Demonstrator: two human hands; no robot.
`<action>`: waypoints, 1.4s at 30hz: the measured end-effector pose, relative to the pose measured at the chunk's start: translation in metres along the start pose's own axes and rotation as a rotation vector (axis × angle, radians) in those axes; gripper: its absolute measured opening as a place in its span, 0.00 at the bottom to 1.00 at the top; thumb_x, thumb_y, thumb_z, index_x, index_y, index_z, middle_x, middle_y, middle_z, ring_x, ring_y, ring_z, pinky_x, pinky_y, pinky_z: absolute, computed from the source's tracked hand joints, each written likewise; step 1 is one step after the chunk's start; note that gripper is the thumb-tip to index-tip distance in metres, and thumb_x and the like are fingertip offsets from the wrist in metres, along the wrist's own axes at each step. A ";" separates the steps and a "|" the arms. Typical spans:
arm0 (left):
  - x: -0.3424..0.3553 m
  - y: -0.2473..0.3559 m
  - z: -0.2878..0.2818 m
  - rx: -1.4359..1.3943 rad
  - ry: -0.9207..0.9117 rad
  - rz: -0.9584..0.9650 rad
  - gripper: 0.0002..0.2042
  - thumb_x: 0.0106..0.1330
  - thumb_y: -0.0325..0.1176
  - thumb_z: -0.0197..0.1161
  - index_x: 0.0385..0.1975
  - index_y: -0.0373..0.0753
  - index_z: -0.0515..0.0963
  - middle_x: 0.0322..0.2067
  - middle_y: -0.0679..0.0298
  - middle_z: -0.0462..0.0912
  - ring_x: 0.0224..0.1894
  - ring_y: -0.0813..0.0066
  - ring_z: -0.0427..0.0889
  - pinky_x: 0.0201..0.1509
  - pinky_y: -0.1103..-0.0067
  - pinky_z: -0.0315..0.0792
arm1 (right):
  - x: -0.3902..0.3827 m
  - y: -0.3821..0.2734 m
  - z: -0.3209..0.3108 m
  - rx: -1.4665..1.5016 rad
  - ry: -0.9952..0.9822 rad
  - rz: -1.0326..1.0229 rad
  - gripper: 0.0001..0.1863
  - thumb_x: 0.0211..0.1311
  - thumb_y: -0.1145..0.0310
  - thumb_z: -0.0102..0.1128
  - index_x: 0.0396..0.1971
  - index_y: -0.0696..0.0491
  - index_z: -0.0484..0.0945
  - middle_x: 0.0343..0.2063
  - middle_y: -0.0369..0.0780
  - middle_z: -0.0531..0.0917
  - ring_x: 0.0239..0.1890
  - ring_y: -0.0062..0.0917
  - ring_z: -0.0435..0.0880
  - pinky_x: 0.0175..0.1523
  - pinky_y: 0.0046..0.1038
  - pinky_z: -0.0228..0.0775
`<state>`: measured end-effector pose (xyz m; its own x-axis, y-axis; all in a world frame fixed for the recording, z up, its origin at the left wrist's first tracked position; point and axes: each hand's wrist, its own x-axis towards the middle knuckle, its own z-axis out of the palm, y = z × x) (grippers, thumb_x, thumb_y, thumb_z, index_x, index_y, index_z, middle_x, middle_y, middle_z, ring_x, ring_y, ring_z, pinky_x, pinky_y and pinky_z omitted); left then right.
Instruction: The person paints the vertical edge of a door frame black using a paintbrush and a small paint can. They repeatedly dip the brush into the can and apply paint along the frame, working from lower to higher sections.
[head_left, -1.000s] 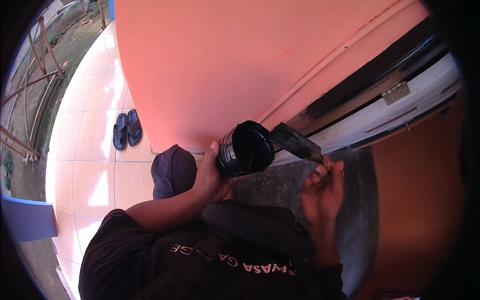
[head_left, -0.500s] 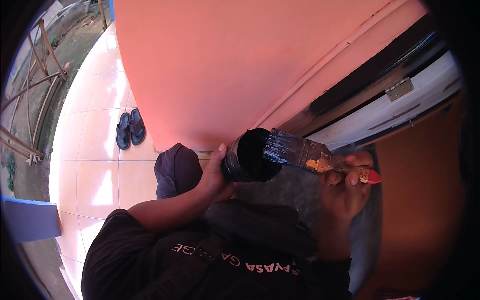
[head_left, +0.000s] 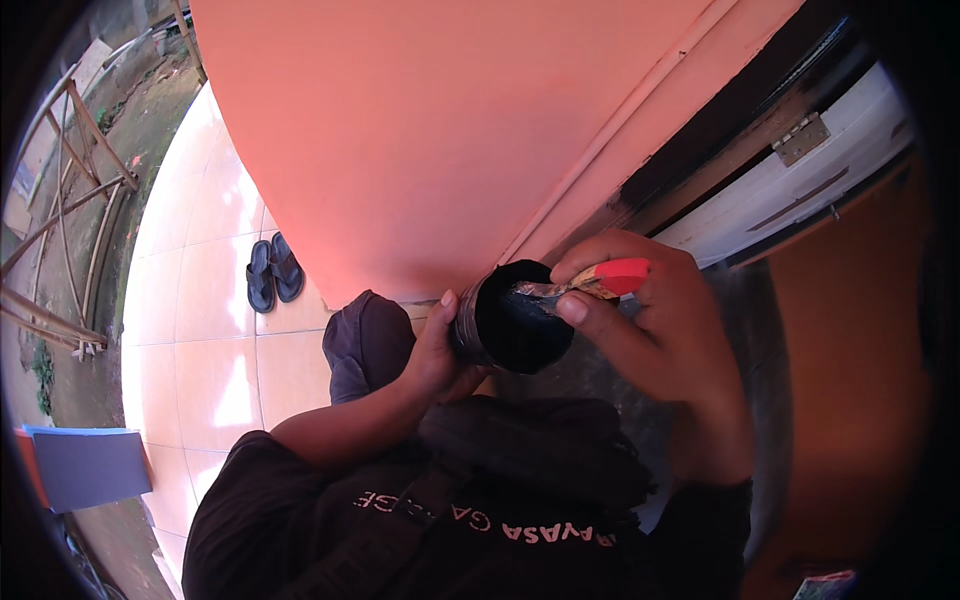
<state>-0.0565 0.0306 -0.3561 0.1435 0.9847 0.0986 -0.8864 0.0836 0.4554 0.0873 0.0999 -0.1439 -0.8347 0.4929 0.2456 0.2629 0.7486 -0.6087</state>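
My left hand [head_left: 437, 355] is wrapped round the side of a black paint can [head_left: 482, 325], whose mouth faces right and up. The can's inside is dark, coated with black paint. Closed on the handle of a paintbrush [head_left: 585, 284] with a red end is my right hand [head_left: 645, 310], thumb and fingers pinching it. The brush's bristles are down inside the can and hidden there. Just above both hands stands the salmon-coloured wall [head_left: 430, 150].
At upper right a door frame [head_left: 690, 165] is partly painted black, next to a white door edge with a metal hinge [head_left: 801, 138]. Black sandals [head_left: 274, 271] lie on the glossy tiled floor [head_left: 215, 370] to the left. Bamboo poles [head_left: 85, 190] stand outside beyond it.
My right hand has moved left and lowered the brush into the can. Its bristles were in view at the can's mouth before. My left hand still holds the can.
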 end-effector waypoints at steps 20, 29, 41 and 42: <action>-0.001 0.001 -0.009 -0.015 -0.032 0.029 0.37 0.70 0.68 0.43 0.70 0.45 0.61 0.66 0.58 0.67 0.68 0.62 0.69 0.72 0.60 0.63 | 0.008 0.014 0.018 -0.236 -0.041 -0.159 0.09 0.62 0.63 0.65 0.35 0.54 0.80 0.28 0.41 0.83 0.33 0.38 0.80 0.42 0.35 0.71; 0.001 0.007 -0.013 -0.065 0.024 0.009 0.40 0.67 0.70 0.46 0.70 0.46 0.58 0.65 0.56 0.67 0.65 0.60 0.73 0.61 0.59 0.77 | 0.003 0.032 0.001 0.438 0.211 0.067 0.09 0.72 0.65 0.57 0.40 0.55 0.78 0.29 0.34 0.80 0.34 0.19 0.79 0.43 0.24 0.70; 0.003 0.022 -0.007 -0.138 0.174 0.028 0.35 0.70 0.69 0.45 0.67 0.50 0.65 0.61 0.59 0.74 0.60 0.59 0.78 0.58 0.60 0.79 | 0.002 0.070 0.006 0.745 0.335 0.151 0.08 0.70 0.69 0.60 0.42 0.57 0.77 0.31 0.35 0.80 0.35 0.16 0.78 0.44 0.22 0.70; 0.003 0.023 -0.006 -0.137 0.182 0.035 0.35 0.70 0.69 0.45 0.67 0.50 0.65 0.61 0.59 0.74 0.60 0.60 0.78 0.58 0.60 0.79 | 0.002 0.067 0.007 0.695 0.332 0.153 0.08 0.69 0.69 0.61 0.42 0.57 0.77 0.31 0.35 0.81 0.35 0.16 0.79 0.44 0.22 0.71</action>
<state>-0.0790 0.0367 -0.3509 0.0408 0.9977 -0.0548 -0.9427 0.0566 0.3287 0.1000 0.1478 -0.1891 -0.5964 0.7569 0.2673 -0.0914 0.2669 -0.9594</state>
